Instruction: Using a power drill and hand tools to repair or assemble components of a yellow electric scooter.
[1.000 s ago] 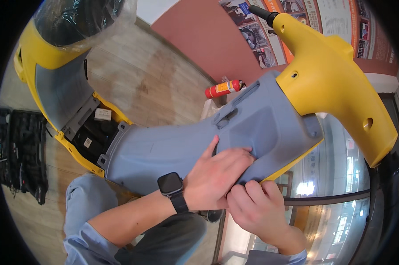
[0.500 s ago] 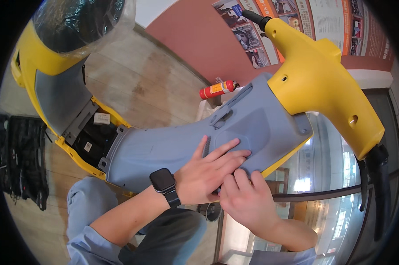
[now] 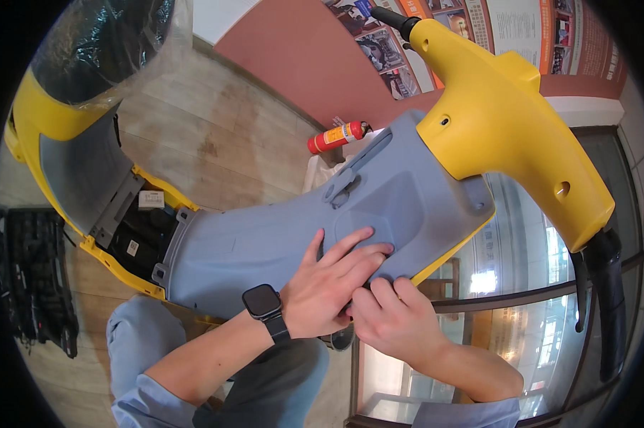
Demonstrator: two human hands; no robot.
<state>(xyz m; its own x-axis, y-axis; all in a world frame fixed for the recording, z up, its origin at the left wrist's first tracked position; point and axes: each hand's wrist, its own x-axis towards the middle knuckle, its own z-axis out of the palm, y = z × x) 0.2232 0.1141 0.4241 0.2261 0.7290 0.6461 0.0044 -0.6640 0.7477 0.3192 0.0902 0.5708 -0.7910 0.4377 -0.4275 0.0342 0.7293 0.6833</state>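
Observation:
An electric scooter lies across the view, with a long grey plastic panel (image 3: 243, 239) over its front and footboard. My left hand (image 3: 328, 291) presses on this panel, its fingers stretched out and spread near a shallow recess. Right beside it, my right hand (image 3: 400, 321) is closed at the panel's near edge, knuckles up. Its fingertips are turned away, so what they grip is hidden; a bit of something dark shows between the two hands. A yellow handlebar cover (image 3: 511, 132) joins the panel at the right.
At the left, the raised yellow-and-grey seat part (image 3: 83, 160) is wrapped in clear film above an open compartment (image 3: 140, 239) holding a small white box (image 3: 151, 199). A black tool case (image 3: 33, 278) lies open on the floor. Behind stands a red fire extinguisher (image 3: 336, 137); glass (image 3: 493, 285) is at the right.
The whole scene has shifted slightly left in the picture as my head moved. Both hands keep their places on the panel, with the right one turned a little.

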